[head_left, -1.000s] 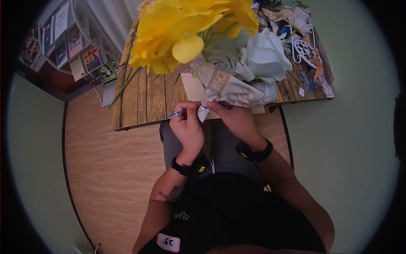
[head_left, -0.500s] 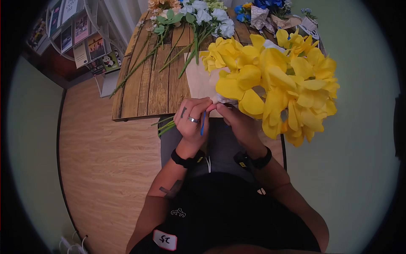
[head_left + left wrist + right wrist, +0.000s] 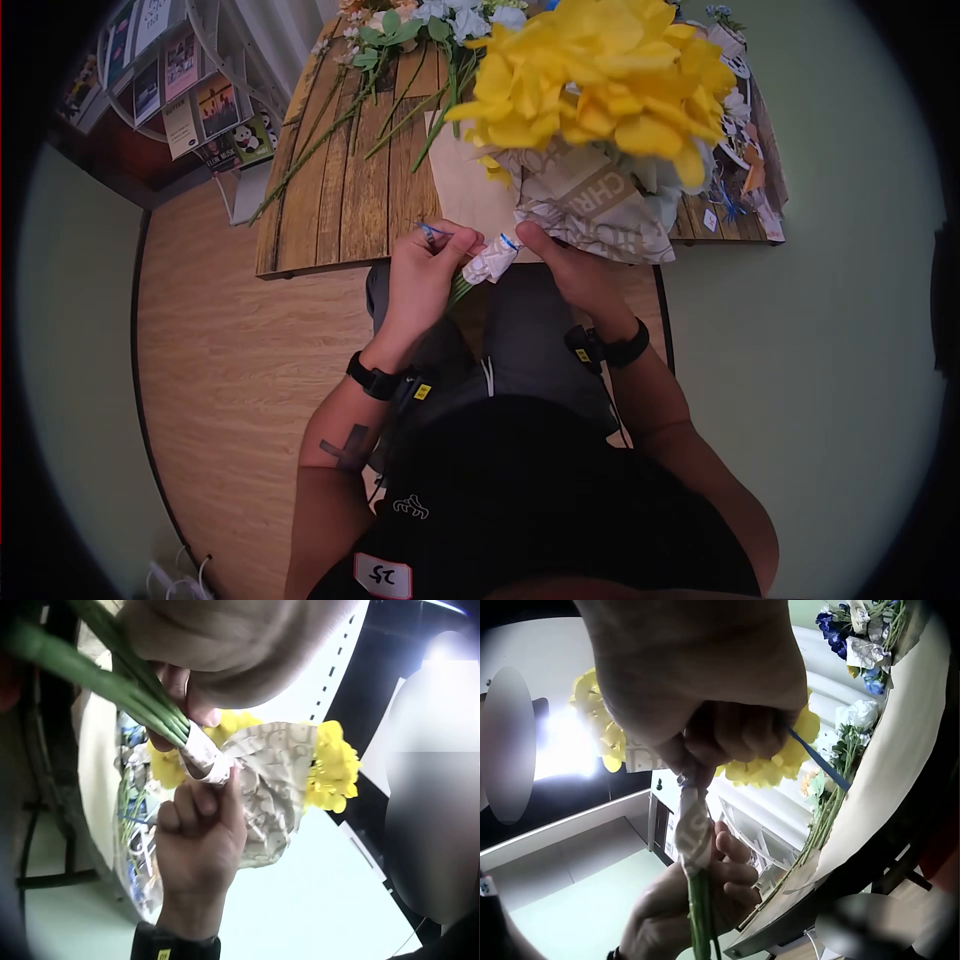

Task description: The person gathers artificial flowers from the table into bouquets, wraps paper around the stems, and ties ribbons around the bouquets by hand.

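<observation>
A bouquet with large yellow flowers leans over the table edge, wrapped in printed paper. My right hand grips it at the narrow neck, thumb beside a blue ribbon around the paper. A loose ribbon end sticks out by the right fist in the right wrist view. My left hand pinches a blue strand near the white wrapped stem end. Green stems come out below the wrap, passing close to the left fingers in the left wrist view.
The wooden table carries loose flower stems at the left and a sheet of brown paper. Wrapped blue flowers and scraps lie at the right. A magazine rack stands beyond the left side.
The bouquet swung from flowers up to tilted right, then came back upward and left. My left hand has shifted away from the right, baring the wrapped stem end.
</observation>
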{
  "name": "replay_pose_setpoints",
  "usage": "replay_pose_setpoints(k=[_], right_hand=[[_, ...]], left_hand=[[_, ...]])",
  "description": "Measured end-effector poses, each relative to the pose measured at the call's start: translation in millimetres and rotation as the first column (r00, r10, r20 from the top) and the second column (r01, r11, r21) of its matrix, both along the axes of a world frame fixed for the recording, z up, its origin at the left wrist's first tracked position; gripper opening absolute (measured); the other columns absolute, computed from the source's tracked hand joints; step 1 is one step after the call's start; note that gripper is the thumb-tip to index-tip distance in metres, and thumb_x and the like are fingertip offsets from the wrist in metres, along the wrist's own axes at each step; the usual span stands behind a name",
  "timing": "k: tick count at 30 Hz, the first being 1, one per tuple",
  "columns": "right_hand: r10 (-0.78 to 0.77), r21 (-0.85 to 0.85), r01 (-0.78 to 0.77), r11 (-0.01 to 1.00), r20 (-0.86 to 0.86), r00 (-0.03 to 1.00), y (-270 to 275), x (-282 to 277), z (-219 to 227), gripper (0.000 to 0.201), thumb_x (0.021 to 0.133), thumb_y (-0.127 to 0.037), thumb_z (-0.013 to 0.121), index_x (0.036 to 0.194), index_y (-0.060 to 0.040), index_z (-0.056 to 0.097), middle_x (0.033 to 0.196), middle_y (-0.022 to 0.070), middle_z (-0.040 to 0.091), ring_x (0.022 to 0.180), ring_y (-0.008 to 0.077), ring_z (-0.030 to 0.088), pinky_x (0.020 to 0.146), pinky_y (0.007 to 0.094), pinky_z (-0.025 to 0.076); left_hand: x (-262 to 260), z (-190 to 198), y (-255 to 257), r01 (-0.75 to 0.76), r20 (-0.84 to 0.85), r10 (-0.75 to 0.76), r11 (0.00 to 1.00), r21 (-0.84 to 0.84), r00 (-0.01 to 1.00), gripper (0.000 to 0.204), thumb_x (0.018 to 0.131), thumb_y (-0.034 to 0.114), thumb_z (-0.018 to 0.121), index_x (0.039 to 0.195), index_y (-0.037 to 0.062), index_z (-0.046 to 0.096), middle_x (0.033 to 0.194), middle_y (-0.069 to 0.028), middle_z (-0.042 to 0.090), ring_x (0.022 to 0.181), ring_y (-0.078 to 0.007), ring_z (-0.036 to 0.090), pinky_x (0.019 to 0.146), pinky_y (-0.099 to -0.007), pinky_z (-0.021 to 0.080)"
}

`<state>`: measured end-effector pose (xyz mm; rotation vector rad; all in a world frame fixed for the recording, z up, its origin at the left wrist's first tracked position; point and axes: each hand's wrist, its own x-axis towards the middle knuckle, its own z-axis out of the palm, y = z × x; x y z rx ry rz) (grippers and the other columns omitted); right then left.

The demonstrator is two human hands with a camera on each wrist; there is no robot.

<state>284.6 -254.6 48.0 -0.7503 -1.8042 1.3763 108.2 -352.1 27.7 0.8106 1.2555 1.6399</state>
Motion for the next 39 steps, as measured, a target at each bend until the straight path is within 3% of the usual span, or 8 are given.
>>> replay_pose_setpoints(k=[6, 9, 11, 14, 16, 22, 25, 39], right_hand=[[0.216, -0.037, -0.216, 0.976, -0.010, 0.976, -5, 1, 2, 0.041, 0.095, -0.023, 0.070, 0.129, -0.0032, 0.058, 0.123, 0.0043, 0.065, 0.112, 0.0141, 0.061, 0.098, 0.0298, 0.047], [0.373, -0.045, -0.370, 0.928, 0.102, 0.922, -8, 3, 16, 0.041, 0.095, -0.019, 0.069, 0.132, -0.0034, 0.057, 0.127, 0.0047, 0.064, 0.117, 0.0131, 0.059, 0.100, 0.0289, 0.046], [0.333, -0.035, -0.331, 0.943, 0.070, 0.940, -15, 5, 18, 0.041, 0.096, -0.021, 0.068, 0.131, -0.0030, 0.058, 0.125, 0.0044, 0.065, 0.114, 0.0133, 0.060, 0.100, 0.0291, 0.046], [0.274, -0.181, -0.248, 0.952, 0.138, 0.952, 2, -7, 20, 0.041, 0.095, -0.029, 0.068, 0.126, -0.0028, 0.061, 0.117, 0.0040, 0.068, 0.108, 0.0142, 0.062, 0.095, 0.0299, 0.048], [0.228, -0.022, -0.227, 0.974, 0.130, 0.965, 12, -9, 11, 0.038, 0.094, -0.027, 0.070, 0.120, -0.0013, 0.062, 0.111, 0.0033, 0.068, 0.098, 0.0131, 0.063, 0.087, 0.0295, 0.051], [0.452, -0.356, -0.396, 0.846, 0.086, 0.888, 38, -17, -6, 0.033, 0.095, -0.021, 0.068, 0.118, 0.0011, 0.061, 0.099, 0.0046, 0.068, 0.088, 0.0114, 0.063, 0.077, 0.0311, 0.054], [0.457, -0.110, -0.452, 0.885, 0.032, 0.889, 49, -28, -35, 0.031, 0.092, -0.018, 0.068, 0.114, 0.0030, 0.064, 0.101, 0.0087, 0.071, 0.088, 0.0115, 0.064, 0.076, 0.0322, 0.054], [0.195, 0.011, -0.209, 0.978, 0.313, 0.930, 6, 6, -25, 0.018, 0.092, -0.014, 0.065, 0.089, 0.0041, 0.067, 0.076, 0.0111, 0.065, 0.064, 0.0192, 0.060, 0.062, 0.0310, 0.047]], left_hand=[[-23, 10, -7, 0.159, -0.194, -0.173, 0.984, -0.086, 0.966, 0.019, 0.101, 0.019, 0.058, 0.100, 0.0018, 0.067, 0.079, -0.0028, 0.068, 0.068, -0.0106, 0.065, 0.066, -0.0254, 0.051], [-27, -29, -5, 0.001, -0.708, 0.167, 0.973, 0.230, 0.687, 0.015, 0.099, 0.010, 0.054, 0.107, 0.0021, 0.063, 0.094, -0.0052, 0.069, 0.088, -0.0201, 0.067, 0.072, -0.0317, 0.053], [-19, -31, -7, -0.130, -0.443, 0.263, 0.943, 0.307, 0.857, 0.014, 0.097, 0.010, 0.056, 0.105, 0.0026, 0.065, 0.099, -0.0051, 0.068, 0.090, -0.0179, 0.065, 0.075, -0.0299, 0.052], [-19, -14, -1, -0.135, -0.740, 0.192, 0.981, 0.137, 0.644, 0.014, 0.099, 0.009, 0.054, 0.097, 0.0003, 0.065, 0.085, -0.0052, 0.067, 0.080, -0.0128, 0.064, 0.073, -0.0259, 0.050], [-3, 6, -9, -0.072, -0.308, 0.088, 0.995, 0.063, 0.947, 0.013, 0.098, 0.004, 0.055, 0.089, -0.0009, 0.064, 0.079, -0.0048, 0.066, 0.073, -0.0112, 0.062, 0.069, -0.0262, 0.049], [-1, 11, -4, 0.183, -0.900, 0.366, 0.893, 0.411, 0.237, 0.014, 0.074, 0.006, 0.075, 0.084, 0.0103, 0.066, 0.094, 0.0005, 0.069, 0.083, -0.0203, 0.065, 0.061, -0.0325, 0.052], [-2, 4, 5, 0.302, -0.924, 0.329, 0.876, 0.376, 0.195, 0.014, 0.074, 0.008, 0.075, 0.084, 0.0096, 0.065, 0.099, 0.0018, 0.070, 0.081, -0.0205, 0.065, 0.063, -0.0318, 0.054], [9, -25, 7, 0.061, -0.853, 0.233, 0.954, 0.294, 0.467, 0.013, 0.078, 0.002, 0.073, 0.089, 0.0043, 0.067, 0.102, -0.0062, 0.073, 0.089, -0.0276, 0.068, 0.075, -0.0362, 0.056]])
